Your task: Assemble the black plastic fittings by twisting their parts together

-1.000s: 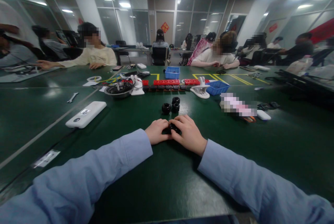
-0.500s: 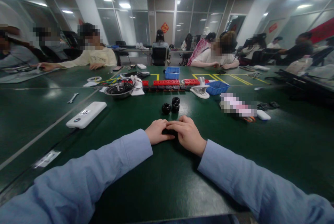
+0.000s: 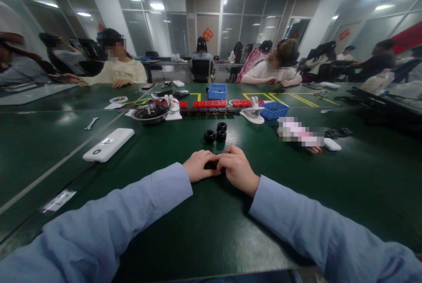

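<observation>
On the green table, my left hand (image 3: pixel 199 166) and my right hand (image 3: pixel 237 169) meet, fingers closed round a small black part (image 3: pixel 211 165). Fingers cover most of it, so its exact shape cannot be made out. My left thumb presses along its near side; my right fingers reach over it from the other side. Just beyond them are three small black wheels with tyres: one at the left (image 3: pixel 209 136), one at the right (image 3: pixel 221 136) and one behind (image 3: pixel 221 126).
A white power bank (image 3: pixel 108 144) with a cable and a wrench (image 3: pixel 92 124) lie left. Farther back are a metal bowl (image 3: pixel 150 116), red power strips (image 3: pixel 210 103), a white clip stand (image 3: pixel 253 114) and a blue basket (image 3: pixel 275 110). Co-workers (image 3: pixel 125 67) sit across the table.
My right fingers have shifted slightly on the black part, and a bit more of it shows between the hands. The three wheels stay where they were.
</observation>
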Tool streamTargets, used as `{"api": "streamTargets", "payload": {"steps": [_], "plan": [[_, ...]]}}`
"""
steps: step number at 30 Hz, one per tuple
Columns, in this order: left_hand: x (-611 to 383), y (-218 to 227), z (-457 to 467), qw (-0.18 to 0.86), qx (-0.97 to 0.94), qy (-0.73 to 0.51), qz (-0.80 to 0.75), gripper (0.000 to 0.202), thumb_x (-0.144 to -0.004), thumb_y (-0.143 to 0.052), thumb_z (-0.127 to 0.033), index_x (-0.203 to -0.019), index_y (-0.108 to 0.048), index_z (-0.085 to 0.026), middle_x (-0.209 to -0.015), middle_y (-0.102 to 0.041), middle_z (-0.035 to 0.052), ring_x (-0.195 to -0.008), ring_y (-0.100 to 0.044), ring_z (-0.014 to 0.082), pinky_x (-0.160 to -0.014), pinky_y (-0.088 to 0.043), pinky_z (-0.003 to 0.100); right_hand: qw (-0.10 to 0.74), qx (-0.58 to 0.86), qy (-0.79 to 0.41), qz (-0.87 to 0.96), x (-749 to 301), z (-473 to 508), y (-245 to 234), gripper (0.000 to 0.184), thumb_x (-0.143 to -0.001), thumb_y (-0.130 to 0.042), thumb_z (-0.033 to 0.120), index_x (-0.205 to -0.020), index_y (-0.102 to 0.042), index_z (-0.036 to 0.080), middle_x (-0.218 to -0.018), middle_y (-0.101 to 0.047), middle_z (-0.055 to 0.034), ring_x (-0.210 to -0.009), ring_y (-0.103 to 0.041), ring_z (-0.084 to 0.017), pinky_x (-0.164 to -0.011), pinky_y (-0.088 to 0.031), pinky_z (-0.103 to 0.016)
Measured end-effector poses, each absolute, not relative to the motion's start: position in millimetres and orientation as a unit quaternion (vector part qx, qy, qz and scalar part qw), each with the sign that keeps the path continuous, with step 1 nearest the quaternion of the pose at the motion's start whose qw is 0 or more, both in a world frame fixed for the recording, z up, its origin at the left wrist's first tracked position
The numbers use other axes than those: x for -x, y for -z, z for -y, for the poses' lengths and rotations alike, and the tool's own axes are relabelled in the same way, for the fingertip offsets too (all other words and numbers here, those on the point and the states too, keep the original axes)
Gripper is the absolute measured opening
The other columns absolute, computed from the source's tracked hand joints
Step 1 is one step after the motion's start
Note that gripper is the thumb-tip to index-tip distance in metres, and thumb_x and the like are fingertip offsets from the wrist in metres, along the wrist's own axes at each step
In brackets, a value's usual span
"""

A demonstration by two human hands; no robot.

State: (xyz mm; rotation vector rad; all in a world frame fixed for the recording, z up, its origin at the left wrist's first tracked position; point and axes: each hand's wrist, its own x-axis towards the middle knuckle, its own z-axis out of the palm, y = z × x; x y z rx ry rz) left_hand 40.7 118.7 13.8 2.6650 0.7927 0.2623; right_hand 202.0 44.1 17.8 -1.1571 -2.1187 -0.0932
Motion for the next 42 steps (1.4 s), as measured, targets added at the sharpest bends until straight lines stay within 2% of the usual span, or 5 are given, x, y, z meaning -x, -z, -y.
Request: {"api": "streamTargets", "payload": {"steps": [11, 18, 22, 29, 42], "plan": [[-40.6, -8.4, -121.7, 0.164, -0.942, -0.103, -0.275, 0.039, -0.076, -0.062, -0.049, -0.097, -0.061, -0.017, -0.097, -0.059, 0.0065, -0.092, -0.053, 0.0235, -0.082, -0.041, 0.036, 0.444, 0.403, 0.065, 0.798, -207.9, -40.0, -19.2, 0.034, -0.075, -0.04, 0.0, -0.055, -0.061, 0.019, -0.095, -0.067, -0.0001, -0.099, -0.047, -0.021, -0.086, -0.038, -0.039], [-39.4, -7.0, -122.8, 0.154, -0.943, -0.103, -0.277, 0.043, -0.077, -0.059, -0.053, -0.102, -0.059, -0.017, -0.099, -0.059, 0.0072, -0.091, -0.053, 0.0235, -0.081, -0.042, 0.037, 0.449, 0.474, -0.016, 0.757, -214.2, -46.3, -18.6, 0.021, -0.081, -0.047, 0.016, -0.097, -0.06, 0.017, -0.104, -0.062, -0.0065, -0.098, -0.05, -0.022, -0.088, -0.041, -0.04], [-39.2, -6.9, -122.8, 0.156, -0.942, -0.104, -0.278, 0.042, -0.076, -0.061, -0.051, -0.099, -0.059, -0.016, -0.097, -0.059, 0.0075, -0.092, -0.053, 0.0236, -0.083, -0.042, 0.037, 0.413, 0.475, -0.049, 0.776, -212.6, -47.0, -16.1, 0.03, -0.084, -0.051, 0.031, -0.109, -0.055, 0.016, -0.106, -0.06, -0.0082, -0.1, -0.051, -0.022, -0.087, -0.042, -0.039], [-40.2, -9.4, -121.6, 0.153, -0.944, -0.101, -0.275, 0.039, -0.078, -0.057, -0.051, -0.093, -0.059, -0.015, -0.093, -0.059, 0.0071, -0.087, -0.053, 0.023, -0.078, -0.042, 0.036, 0.367, 0.525, -0.029, 0.767, -207.6, -45.7, -18.8, 0.04, -0.072, -0.068, 0.037, -0.105, -0.056, 0.016, -0.103, -0.06, -0.0078, -0.098, -0.052, -0.024, -0.086, -0.043, -0.04], [-41.8, -7.4, -121.7, 0.143, -0.944, -0.107, -0.276, 0.033, -0.077, -0.06, -0.048, -0.087, -0.058, -0.016, -0.089, -0.058, 0.0058, -0.083, -0.053, 0.0221, -0.075, -0.041, 0.034, 0.332, 0.591, 0.011, 0.735, -199.9, -46.6, -19.9, 0.049, -0.069, -0.07, 0.047, -0.105, -0.057, 0.017, -0.098, -0.058, -0.0074, -0.093, -0.052, -0.023, -0.08, -0.041, -0.036]]}}
